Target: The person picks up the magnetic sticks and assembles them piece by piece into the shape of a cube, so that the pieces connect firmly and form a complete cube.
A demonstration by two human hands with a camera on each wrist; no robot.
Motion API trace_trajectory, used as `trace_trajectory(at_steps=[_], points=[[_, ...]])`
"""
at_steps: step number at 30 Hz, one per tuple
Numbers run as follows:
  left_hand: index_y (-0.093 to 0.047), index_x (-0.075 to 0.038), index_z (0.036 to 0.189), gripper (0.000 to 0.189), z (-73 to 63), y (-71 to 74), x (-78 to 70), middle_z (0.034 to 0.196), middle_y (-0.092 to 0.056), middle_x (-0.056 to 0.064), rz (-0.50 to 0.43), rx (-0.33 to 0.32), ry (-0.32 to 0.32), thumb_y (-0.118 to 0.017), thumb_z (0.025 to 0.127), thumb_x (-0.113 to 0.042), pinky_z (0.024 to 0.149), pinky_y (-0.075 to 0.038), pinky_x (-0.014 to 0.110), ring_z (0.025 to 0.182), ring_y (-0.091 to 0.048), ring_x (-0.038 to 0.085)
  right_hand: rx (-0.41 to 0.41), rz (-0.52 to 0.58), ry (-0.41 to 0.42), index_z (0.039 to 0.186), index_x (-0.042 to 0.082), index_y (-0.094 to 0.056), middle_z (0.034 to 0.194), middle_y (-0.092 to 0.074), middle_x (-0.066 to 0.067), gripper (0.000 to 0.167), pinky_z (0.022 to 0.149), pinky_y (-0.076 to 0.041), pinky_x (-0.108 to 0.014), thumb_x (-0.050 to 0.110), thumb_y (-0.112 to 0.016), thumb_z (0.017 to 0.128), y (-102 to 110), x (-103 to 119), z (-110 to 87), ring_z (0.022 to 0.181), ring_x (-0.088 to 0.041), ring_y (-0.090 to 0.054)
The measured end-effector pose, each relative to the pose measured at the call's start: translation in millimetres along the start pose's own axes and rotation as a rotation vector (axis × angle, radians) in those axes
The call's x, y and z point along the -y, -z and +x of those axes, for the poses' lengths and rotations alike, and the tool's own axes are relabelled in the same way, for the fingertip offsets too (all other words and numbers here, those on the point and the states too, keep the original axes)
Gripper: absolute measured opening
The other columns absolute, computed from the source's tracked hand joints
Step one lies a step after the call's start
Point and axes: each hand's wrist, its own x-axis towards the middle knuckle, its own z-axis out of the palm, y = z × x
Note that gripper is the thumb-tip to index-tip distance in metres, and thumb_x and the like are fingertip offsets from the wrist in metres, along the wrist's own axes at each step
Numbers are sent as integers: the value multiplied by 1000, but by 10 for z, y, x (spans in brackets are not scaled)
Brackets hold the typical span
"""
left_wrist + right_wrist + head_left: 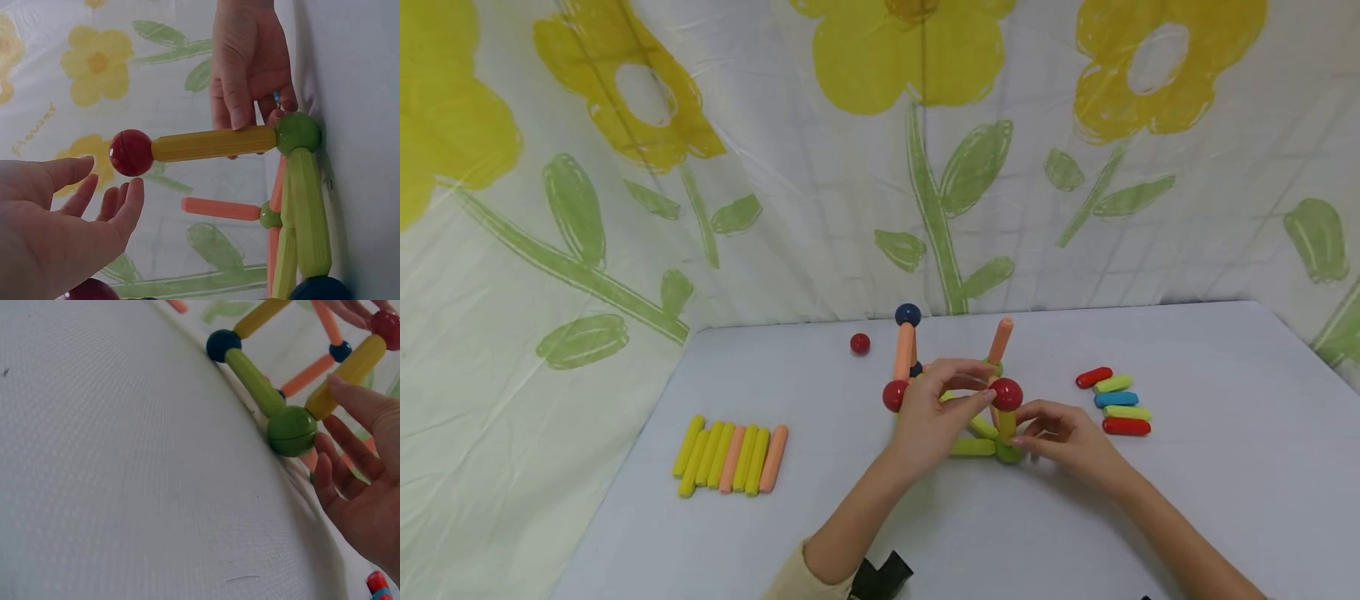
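Yellow rod (200,145) upright between green ball (298,134) and red ball (131,153). Right hand's (253,65) fingers pinch rod; left hand's (62,228) spread beside red ball. Advise: brace low, align gently.

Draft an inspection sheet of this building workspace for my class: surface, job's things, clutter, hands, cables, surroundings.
Surface: white table.
Job's things: ball-and-rod frame; at its near right corner, red ball tops upright yellow rod on green ball.
Clutter: row of yellow and orange rods, left; short coloured rods, right; loose red ball, far side.
Hands: left hand close to red ball, contact unclear; right hand pinches yellow rod.
Cables: nothing seen.
Surroundings: flower-patterned fabric behind.
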Motion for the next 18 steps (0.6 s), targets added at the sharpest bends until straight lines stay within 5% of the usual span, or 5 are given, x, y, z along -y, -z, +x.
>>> trace_trajectory(at_steps=[9,18], points=[[-67,3,130,30,-72,253,-287,131,-65,18,-7,-40,-108,-68,100,2,97,-59,28,117,-68,30,3,1,4,123,-3,-67,104,-72,6,27,76,-61,-25,8,-73,99,-38,-37,-2,88,-17,-67],[-64,1,135,34,-210,866,-505,138,-64,13,45,-258,-62,-66,101,3,100,-57,26,122,-65,27,-24,-17,-78,122,-1,-67,104,-70,0,28,77,-60,-24,12,-75,98,-49,21,5,90,-16,-67]])
